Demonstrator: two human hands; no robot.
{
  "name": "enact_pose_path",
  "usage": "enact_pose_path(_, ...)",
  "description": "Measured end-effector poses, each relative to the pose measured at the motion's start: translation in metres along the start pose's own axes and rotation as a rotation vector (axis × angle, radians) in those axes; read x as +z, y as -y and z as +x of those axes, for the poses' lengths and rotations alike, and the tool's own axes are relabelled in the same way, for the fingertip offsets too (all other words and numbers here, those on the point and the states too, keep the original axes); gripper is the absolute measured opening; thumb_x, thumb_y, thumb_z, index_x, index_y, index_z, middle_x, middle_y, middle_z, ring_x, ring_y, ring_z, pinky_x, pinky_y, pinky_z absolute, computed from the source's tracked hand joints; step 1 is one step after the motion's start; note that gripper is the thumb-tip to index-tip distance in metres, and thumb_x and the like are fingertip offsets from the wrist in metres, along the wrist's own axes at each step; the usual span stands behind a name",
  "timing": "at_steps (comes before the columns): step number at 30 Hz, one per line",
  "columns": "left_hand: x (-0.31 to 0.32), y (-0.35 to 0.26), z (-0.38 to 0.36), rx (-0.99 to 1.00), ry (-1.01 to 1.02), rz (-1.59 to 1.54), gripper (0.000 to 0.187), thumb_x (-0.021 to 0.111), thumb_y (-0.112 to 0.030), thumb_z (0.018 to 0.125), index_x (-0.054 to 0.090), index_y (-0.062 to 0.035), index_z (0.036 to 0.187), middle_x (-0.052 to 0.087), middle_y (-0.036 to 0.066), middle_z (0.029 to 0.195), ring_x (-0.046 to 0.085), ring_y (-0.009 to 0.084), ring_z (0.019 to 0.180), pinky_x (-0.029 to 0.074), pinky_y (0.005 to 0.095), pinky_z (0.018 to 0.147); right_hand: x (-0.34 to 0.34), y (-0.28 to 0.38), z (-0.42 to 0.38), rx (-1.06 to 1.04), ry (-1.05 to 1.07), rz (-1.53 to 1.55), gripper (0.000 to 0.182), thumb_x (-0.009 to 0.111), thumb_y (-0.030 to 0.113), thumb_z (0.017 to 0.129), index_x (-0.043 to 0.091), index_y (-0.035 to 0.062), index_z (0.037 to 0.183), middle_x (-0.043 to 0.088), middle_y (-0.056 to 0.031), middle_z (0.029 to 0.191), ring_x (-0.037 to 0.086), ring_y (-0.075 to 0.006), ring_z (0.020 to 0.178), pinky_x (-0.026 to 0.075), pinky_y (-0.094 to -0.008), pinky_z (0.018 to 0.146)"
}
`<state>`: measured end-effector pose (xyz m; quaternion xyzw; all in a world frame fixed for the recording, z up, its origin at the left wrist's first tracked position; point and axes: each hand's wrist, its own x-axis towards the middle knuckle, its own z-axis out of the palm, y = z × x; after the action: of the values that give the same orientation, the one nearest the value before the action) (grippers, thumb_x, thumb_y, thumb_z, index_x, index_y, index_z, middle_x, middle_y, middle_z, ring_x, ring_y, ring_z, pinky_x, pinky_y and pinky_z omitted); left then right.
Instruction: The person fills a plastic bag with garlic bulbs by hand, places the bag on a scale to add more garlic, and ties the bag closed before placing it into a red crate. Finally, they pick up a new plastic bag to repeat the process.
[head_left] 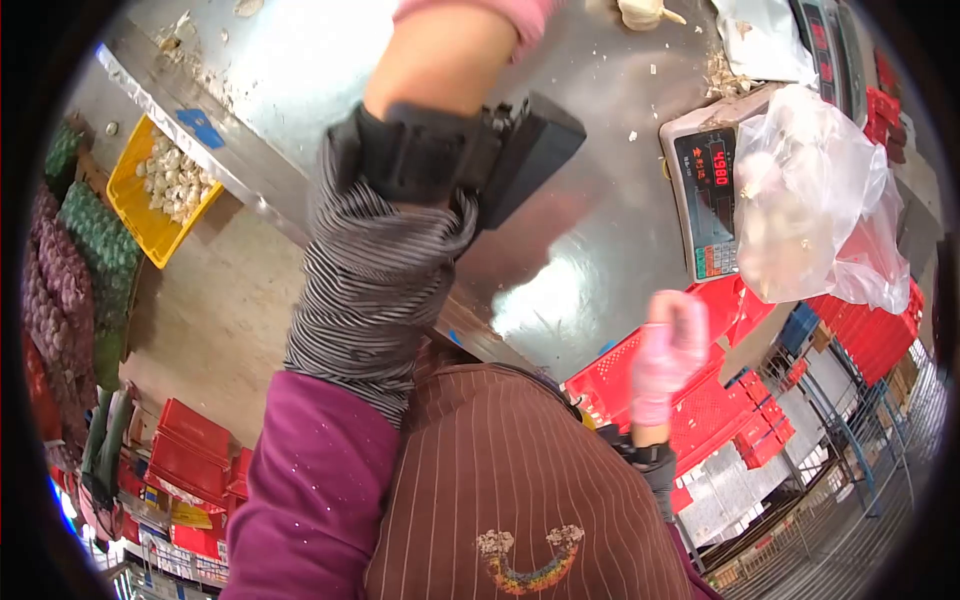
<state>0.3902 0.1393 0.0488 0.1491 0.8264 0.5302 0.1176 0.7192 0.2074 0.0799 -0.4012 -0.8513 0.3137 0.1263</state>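
My left hand (528, 18), in a pink glove, reaches past the top edge over the metal table (600, 170). Only the cuff shows, so its fingers are out of sight. A black device (440, 155) is strapped around that forearm. My right hand (672, 345), also pink-gloved, is smeared by motion beside a red crate (715, 410); its fingers look bent, with nothing discernible in them. Beyond it, a clear plastic bag (815, 200) with pale bulbs sits on a digital scale (708, 190) with lit red digits. A garlic bulb (648, 13) lies at the table's top.
A yellow crate (150, 235) of garlic stands on the floor at left, near mesh sacks (100, 235). Red crates (190, 450) stand lower left. A second scale (825, 50) and a white bag (765, 40) are at top right. Garlic skins (730, 78) litter the table.
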Motion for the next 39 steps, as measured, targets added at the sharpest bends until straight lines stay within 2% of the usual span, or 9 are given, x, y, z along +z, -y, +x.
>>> enact_pose_path(5,0.071,0.011,-0.001,0.475,0.024,0.34,0.041,0.067,-0.029,0.076,0.059,-0.0129,0.113,0.062,0.017,0.104,0.056,0.0355,0.102,0.047,0.0412,0.087,0.027,0.037,0.006,-0.336,0.232,-0.085,0.019,0.072,-0.003,0.068,0.063,0.006,0.082,0.06,-0.0077,0.083,0.06,-0.0262,0.075,0.049,-0.0338,0.067)
enact_pose_path(11,0.104,0.015,0.065,0.444,0.416,0.611,0.04,0.069,-0.015,0.069,0.061,-0.0125,0.108,0.055,0.017,0.105,0.056,0.0351,0.094,0.048,0.044,0.082,-0.072,0.057,0.076,-0.357,-0.355,-0.219,0.02,0.068,-0.007,0.069,0.062,0.0026,0.086,0.061,-0.0092,0.086,0.059,-0.0244,0.079,0.048,-0.0315,0.072)
enact_pose_path(15,0.107,-0.122,0.047,0.789,0.228,-0.052,0.034,0.068,-0.011,0.07,0.061,-0.0059,0.103,0.054,0.017,0.106,0.054,0.0359,0.096,0.048,0.042,0.082,-0.153,0.031,0.124,-0.178,-0.861,-0.346,0.007,0.061,0.001,0.082,0.059,-0.0014,0.088,0.058,-0.014,0.093,0.056,-0.0275,0.089,0.046,-0.0356,0.081)
enact_pose_path(18,0.154,-0.206,0.001,1.141,0.569,-0.112,0.056,0.073,-0.022,0.07,0.054,-0.01,0.121,0.05,0.016,0.115,0.049,0.0373,0.109,0.041,0.0466,0.093,-0.189,-0.019,0.212,0.04,-1.118,-0.77,0.081,0.081,0.038,0.069,0.044,0.0015,0.131,0.047,-0.0221,0.125,0.044,-0.035,0.119,0.037,-0.0441,0.097)
enact_pose_path(22,0.198,-0.216,-0.025,0.828,0.092,0.884,0.096,0.075,-0.026,0.069,0.021,-0.0116,0.147,0.036,0.019,0.139,0.046,0.0338,0.121,0.041,0.0447,0.096,-0.22,-0.082,0.273,0.655,-0.965,-0.4,0.074,0.076,0.034,0.07,0.046,-0.003,0.127,0.043,-0.0293,0.135,0.05,-0.0386,0.119,0.043,-0.043,0.097)
enact_pose_path(24,0.209,-0.187,-0.006,0.424,0.331,0.535,0.069,0.069,-0.018,0.075,0.041,-0.0035,0.136,0.052,0.016,0.122,0.059,0.0232,0.099,0.048,0.0358,0.081,-0.255,-0.14,0.278,0.534,-0.562,-0.092,0.039,0.074,0.026,0.072,0.064,0.001,0.1,0.066,-0.0186,0.095,0.066,-0.0306,0.081,0.051,-0.0402,0.069)
enact_pose_path(28,0.173,-0.183,0.025,-0.096,0.539,-0.54,0.021,0.05,-0.004,0.082,0.066,-0.0001,0.095,0.051,-0.004,0.068,0.048,0.0064,0.058,0.039,0.0198,0.052,-0.277,-0.061,0.235,0.471,-0.528,1.199,0.024,0.074,0.023,0.072,0.06,0.0041,0.073,0.049,0.0017,0.061,0.037,-0.0113,0.045,0.031,-0.0286,0.043)
enact_pose_path(34,0.038,-0.249,0.019,0.656,0.262,-0.061,0.036,0.044,-0.018,0.094,0.058,0.0075,0.113,0.057,0.006,0.098,0.055,0.0152,0.092,0.046,0.0284,0.078,-0.284,0.055,0.137,-0.217,-0.359,0.751,0.024,0.054,0.021,0.091,0.064,0.0054,0.106,0.059,-0.0024,0.08,0.051,-0.0132,0.056,0.039,-0.028,0.051)
enact_pose_path(39,-0.056,-0.231,0.055,0.448,0.366,-0.279,0.036,0.041,-0.019,0.098,0.054,0.0083,0.116,0.06,0.016,0.112,0.061,0.0205,0.096,0.052,0.0323,0.083,-0.189,0.106,0.058,0.05,-0.473,1.21,0.022,0.053,0.024,0.093,0.061,0.0035,0.095,0.059,-0.0032,0.079,0.055,-0.0122,0.066,0.044,-0.0256,0.058)
